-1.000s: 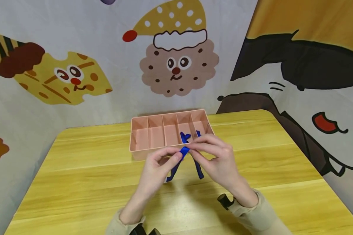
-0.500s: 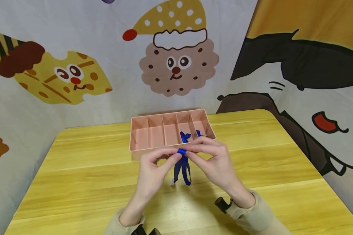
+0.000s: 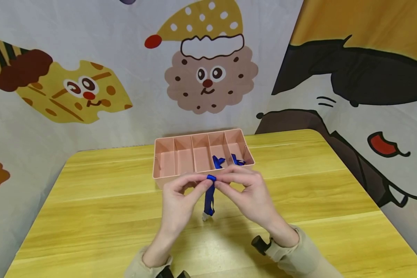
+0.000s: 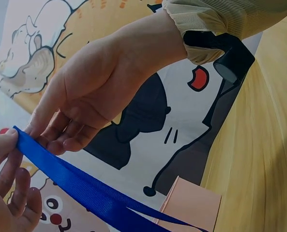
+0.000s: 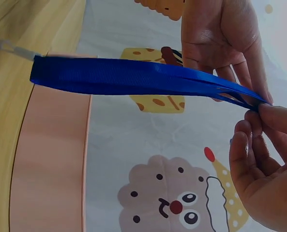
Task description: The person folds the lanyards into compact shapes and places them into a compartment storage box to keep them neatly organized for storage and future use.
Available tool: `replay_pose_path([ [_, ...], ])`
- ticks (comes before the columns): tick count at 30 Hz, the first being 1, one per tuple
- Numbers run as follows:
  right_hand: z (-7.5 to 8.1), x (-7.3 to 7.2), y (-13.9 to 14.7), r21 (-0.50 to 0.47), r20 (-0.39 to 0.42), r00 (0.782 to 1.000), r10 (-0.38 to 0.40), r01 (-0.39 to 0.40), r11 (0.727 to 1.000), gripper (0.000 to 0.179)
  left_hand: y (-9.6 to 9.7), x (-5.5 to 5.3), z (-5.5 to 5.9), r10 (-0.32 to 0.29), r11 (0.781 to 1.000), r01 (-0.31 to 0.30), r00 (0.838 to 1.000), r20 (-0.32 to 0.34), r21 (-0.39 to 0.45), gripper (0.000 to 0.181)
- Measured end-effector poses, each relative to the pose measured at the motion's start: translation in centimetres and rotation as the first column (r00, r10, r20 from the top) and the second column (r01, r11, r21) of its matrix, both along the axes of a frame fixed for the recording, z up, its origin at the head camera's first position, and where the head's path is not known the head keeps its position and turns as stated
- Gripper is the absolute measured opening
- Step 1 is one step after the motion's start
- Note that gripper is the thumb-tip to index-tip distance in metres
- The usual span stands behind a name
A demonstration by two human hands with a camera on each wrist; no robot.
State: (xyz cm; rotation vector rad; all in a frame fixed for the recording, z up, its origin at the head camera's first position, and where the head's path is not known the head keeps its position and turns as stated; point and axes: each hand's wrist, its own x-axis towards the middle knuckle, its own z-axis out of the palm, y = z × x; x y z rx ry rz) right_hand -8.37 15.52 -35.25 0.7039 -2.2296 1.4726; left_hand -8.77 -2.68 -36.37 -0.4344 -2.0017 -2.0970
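Observation:
Both hands meet over the table in front of the pink box. Between thumb and fingertips, my left hand (image 3: pixel 178 204) pinches the top of a folded blue lanyard (image 3: pixel 209 199). My right hand (image 3: pixel 253 197) pinches the same fold from the other side, fingertips right beside the left ones. Doubled blue strap (image 5: pixel 119 76) hangs below the fingers in narrow loops. At its lower end a whitish, see-through plastic clip (image 5: pixel 18 50) shows in the right wrist view.
Just beyond the hands stands a pink box (image 3: pixel 166 182) with several compartments. Blue strap pieces lie in its two rightmost compartments, one (image 3: pixel 218 162) in each. The wooden table (image 3: pixel 100 200) runs back to a cloth printed with cartoons (image 3: pixel 208 77).
The hands have drawn together and shifted slightly left. The lanyard's spread strands have come together into one narrow hanging bundle, its clip end now below the fingers.

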Motion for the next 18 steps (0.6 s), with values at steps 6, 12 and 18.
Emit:
replay_pose_path([
  [6, -0.08, 0.07, -0.01, 0.006, 0.014, 1.0, 0.014, -0.014, 1.0, 0.012, 0.04, 0.0, -0.2, 0.022, 1.0, -0.022, 0.999, -0.034, 0.012, 0.006],
  [12, -0.06, 0.15, -0.09, -0.001, 0.032, 0.999, 0.02, -0.02, 1.0, 0.011, 0.11, -0.07, -0.3, 0.023, 0.999, -0.021, 0.998, -0.062, 0.027, 0.006],
  [18, -0.12, 0.19, -0.21, -0.002, 0.048, 0.998, 0.029, -0.029, 1.0, 0.011, 0.1, -0.1, -0.32, 0.014, 0.999, -0.011, 0.997, -0.072, 0.042, 0.004],
])
